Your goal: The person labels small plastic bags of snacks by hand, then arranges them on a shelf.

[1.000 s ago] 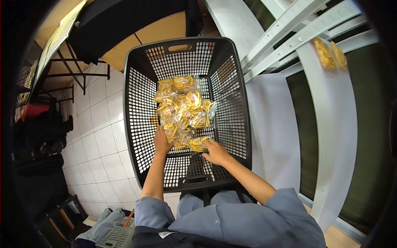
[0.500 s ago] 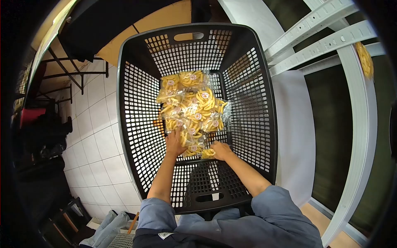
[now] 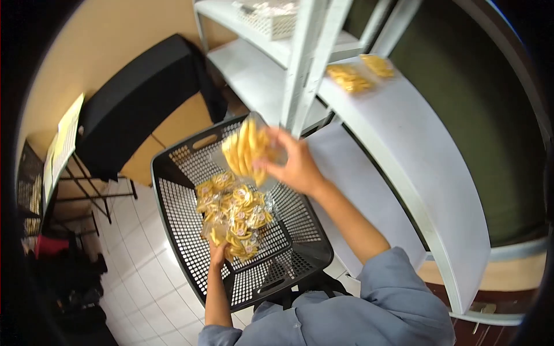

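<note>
A clear bag of yellow finger-shaped pieces [image 3: 245,151] is raised above the far right part of a black slatted basket, and my right hand [image 3: 294,161] grips it from the right. Low inside the basket [image 3: 314,233], my left hand [image 3: 217,254] closes on another bag [image 3: 214,233] at the near left of the pile. Several similar bags [image 3: 242,199] with round labels lie heaped in the basket.
White shelves [image 3: 421,132] stand on the right, with two yellow bags [image 3: 349,79] on the upper board. A white basket [image 3: 271,20] sits on a shelf behind. Black cloth [image 3: 138,86] covers a table at the back left.
My right hand has risen out of the basket with a bag, while my left hand stays low and now holds one. The view has swung right, bringing the shelf boards into sight.
</note>
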Action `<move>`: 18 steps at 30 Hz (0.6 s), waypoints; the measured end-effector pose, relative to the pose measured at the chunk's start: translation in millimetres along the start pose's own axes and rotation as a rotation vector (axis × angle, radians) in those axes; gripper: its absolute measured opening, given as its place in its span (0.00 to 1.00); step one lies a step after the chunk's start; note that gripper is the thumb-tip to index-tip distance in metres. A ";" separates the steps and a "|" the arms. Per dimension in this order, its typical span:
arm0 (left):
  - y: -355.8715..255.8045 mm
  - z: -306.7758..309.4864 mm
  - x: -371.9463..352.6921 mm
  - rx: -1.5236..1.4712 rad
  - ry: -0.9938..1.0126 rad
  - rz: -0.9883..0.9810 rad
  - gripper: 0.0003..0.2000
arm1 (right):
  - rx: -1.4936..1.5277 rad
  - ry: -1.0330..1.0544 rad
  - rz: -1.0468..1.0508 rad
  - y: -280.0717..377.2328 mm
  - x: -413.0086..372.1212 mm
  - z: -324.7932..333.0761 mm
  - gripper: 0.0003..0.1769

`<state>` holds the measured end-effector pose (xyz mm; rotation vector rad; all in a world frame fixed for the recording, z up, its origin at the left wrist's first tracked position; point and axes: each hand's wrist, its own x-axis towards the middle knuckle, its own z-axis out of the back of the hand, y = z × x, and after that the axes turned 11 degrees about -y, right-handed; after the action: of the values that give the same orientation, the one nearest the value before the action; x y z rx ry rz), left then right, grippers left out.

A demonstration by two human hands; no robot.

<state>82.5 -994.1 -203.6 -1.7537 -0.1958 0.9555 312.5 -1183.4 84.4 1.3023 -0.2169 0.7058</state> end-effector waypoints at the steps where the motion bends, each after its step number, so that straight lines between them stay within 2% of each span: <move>1: -10.6 -7.1 -13.2 -0.165 0.019 0.059 0.26 | -0.079 -0.095 0.104 19.9 21.6 20.3 0.29; 2: -16.2 -12.6 -23.5 -0.328 0.036 0.123 0.25 | -0.156 -0.187 0.205 34.4 40.9 41.8 0.29; 4: -7.2 -14.6 -30.1 -0.381 0.009 0.204 0.23 | -0.083 -0.128 0.071 47.9 77.5 92.3 0.31; 6: -21.4 -35.8 -54.9 -0.491 0.070 0.251 0.20 | -0.404 0.050 0.042 67.9 99.5 158.4 0.34; 8: -20.5 -53.3 -65.1 -0.524 0.043 0.200 0.17 | -0.546 0.315 -0.030 65.3 108.8 222.5 0.34; 10: -23.5 -68.7 -72.1 -0.542 0.188 0.168 0.16 | -0.756 0.588 -0.363 43.6 113.6 276.9 0.35; 11: -30.4 -79.4 -77.7 -0.541 0.224 0.191 0.16 | -0.761 0.578 -0.359 36.5 109.4 293.2 0.35; 13: -32.4 -92.9 -77.5 -0.510 0.232 0.200 0.15 | -0.981 0.682 -0.518 23.0 100.1 314.8 0.35; 14: -31.9 -100.0 -77.6 -0.481 0.228 0.216 0.15 | -0.984 0.677 -0.518 12.9 94.5 319.4 0.35; 15: -49.9 -115.2 -94.9 -0.450 0.142 0.206 0.13 | -1.118 0.578 -0.348 3.8 84.8 321.6 0.35; 17: -42.9 -124.7 -90.5 -0.483 0.123 0.216 0.13 | -1.278 0.351 -0.012 -9.3 66.8 322.1 0.32; 18: -42.6 -128.1 -87.2 -0.504 0.104 0.220 0.13 | -1.278 0.350 -0.006 -24.1 58.8 319.3 0.32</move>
<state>124.9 -1117.9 -110.4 -2.3202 -0.1900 1.0282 447.3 -1462.1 185.1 -0.0405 -0.3004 0.5873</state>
